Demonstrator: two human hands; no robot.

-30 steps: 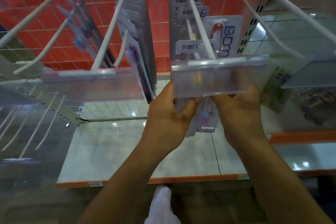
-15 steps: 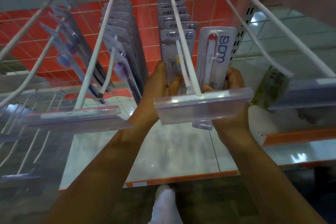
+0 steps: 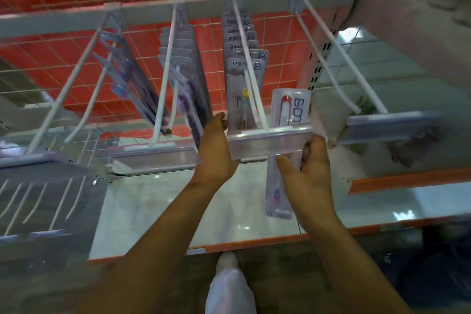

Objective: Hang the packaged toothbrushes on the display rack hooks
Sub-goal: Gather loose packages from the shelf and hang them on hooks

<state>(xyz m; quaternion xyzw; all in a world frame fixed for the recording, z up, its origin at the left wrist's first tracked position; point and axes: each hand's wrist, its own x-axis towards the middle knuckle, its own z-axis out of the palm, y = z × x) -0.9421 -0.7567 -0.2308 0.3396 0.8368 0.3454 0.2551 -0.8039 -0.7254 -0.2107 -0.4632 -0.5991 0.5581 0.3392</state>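
Both hands sink lower; right hand pinches the toothbrush pack, left hand fingers straight, steadying hung packs

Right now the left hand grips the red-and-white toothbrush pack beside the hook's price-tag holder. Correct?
Not quite. The head view shows the right hand gripping the red-and-white toothbrush pack beside the price-tag holder; the left hand is at the hung packs.

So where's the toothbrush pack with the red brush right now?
In the head view, right of centre: the red-brush pack stands behind the clear label holder, gripped by the right hand, beside the hanging packs.
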